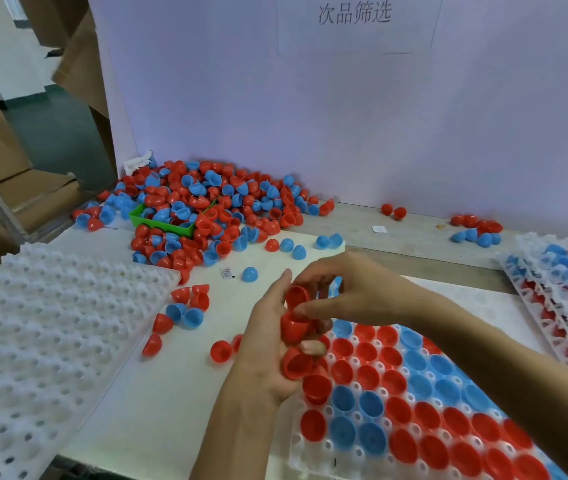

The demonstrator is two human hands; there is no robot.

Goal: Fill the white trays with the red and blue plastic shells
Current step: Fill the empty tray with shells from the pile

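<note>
Over the near tray (pixel 313 455), already packed with red and blue shells, the left hand (pixel 268 344) cradles a nested stack of red shells (pixel 294 332) in curled fingers. The right hand (pixel 348 292) pinches the topmost red shell (pixel 297 295) between thumb and fingertips. Left of that tray lies an unfilled white tray (pixel 50 327); right of it, stacked filled trays (pixel 566 285). Loose shells dot the tabletop (pixel 157 403) beyond it, and farther back a large pile (pixel 202 206) buries a green bin (pixel 161 221) against the white backboard (pixel 344 116).
</note>
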